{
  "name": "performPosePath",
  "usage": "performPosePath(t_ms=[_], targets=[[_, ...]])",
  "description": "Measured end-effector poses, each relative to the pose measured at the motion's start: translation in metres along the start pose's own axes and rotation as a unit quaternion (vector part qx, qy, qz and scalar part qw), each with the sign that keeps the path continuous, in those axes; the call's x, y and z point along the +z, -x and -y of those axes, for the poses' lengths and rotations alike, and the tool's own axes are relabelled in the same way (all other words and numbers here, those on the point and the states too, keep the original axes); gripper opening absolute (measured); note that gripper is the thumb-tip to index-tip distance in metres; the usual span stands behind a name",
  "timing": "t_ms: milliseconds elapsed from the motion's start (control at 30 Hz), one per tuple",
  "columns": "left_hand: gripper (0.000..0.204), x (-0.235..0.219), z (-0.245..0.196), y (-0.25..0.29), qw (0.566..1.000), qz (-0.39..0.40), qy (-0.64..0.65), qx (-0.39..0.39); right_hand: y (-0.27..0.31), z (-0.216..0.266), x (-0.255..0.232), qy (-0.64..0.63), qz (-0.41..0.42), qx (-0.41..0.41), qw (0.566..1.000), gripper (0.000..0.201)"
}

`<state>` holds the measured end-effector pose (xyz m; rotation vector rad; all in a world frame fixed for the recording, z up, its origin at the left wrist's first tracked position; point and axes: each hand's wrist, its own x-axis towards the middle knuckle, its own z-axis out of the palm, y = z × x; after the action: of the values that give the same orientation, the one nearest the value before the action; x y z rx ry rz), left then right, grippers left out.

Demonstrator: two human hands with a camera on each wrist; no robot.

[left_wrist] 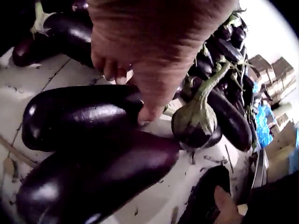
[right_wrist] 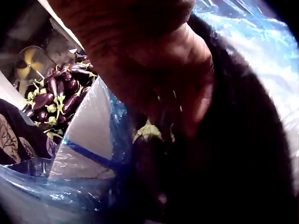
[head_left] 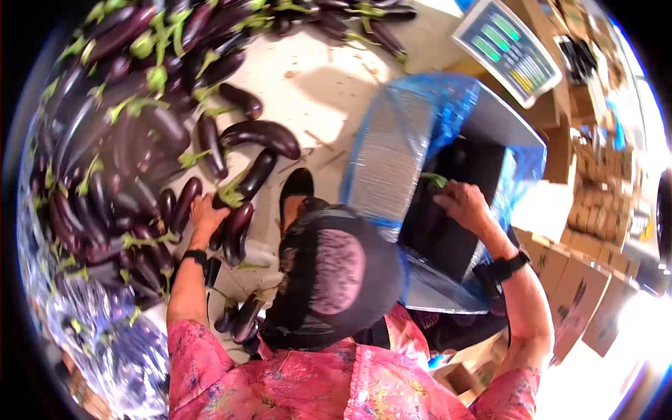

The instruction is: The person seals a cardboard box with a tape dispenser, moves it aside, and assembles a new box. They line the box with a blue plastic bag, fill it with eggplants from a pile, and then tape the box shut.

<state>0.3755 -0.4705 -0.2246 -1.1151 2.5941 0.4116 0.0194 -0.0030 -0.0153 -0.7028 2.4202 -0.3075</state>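
In the head view the left hand [head_left: 208,215] reaches down at the near edge of the eggplant pile, its fingers at the stem end of an eggplant [head_left: 239,225]. The left wrist view shows that hand [left_wrist: 149,60] with thumb and fingers around the end of a dark eggplant [left_wrist: 84,116]; another eggplant [left_wrist: 107,172] lies alongside. Inside the lined box [head_left: 392,161], the right hand [head_left: 465,204] is beside a green stem cap [head_left: 435,180]. Up close, its fingers [right_wrist: 198,105] point down by the cap of an eggplant [right_wrist: 150,161]; shadow hides whether they touch it.
A large eggplant pile [head_left: 119,140] covers the left side of the pale floor [head_left: 336,91]. A scale display [head_left: 507,49] stands beyond the box. Cardboard boxes [head_left: 602,203] are stacked at the right, and clear plastic [head_left: 112,343] lies at the lower left.
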Motion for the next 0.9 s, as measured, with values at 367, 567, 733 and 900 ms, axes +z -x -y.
performPosePath(t_ms=[367, 567, 733, 900], targets=[[0.065, -0.147, -0.022, 0.041, 0.965, -0.173, 0.189, -0.056, -0.014, -0.018, 0.028, 0.115, -0.022, 0.023, 0.993, 0.053], [0.072, -0.312, -0.192, 0.044, 0.876, -0.177, 0.399, 0.205, -0.021, -0.015, 0.017, 0.104, 0.02, 0.047, 0.993, 0.047], [0.067, -0.355, -0.346, 0.066, 0.837, -0.031, 0.389, 0.384, -0.016, -0.021, 0.017, 0.053, -0.002, 0.035, 0.998, 0.043], [0.063, -0.32, -0.433, 0.081, 0.794, 0.129, 0.298, 0.515, -0.007, -0.017, 0.0, 0.011, -0.015, -0.006, 1.0, 0.037]])
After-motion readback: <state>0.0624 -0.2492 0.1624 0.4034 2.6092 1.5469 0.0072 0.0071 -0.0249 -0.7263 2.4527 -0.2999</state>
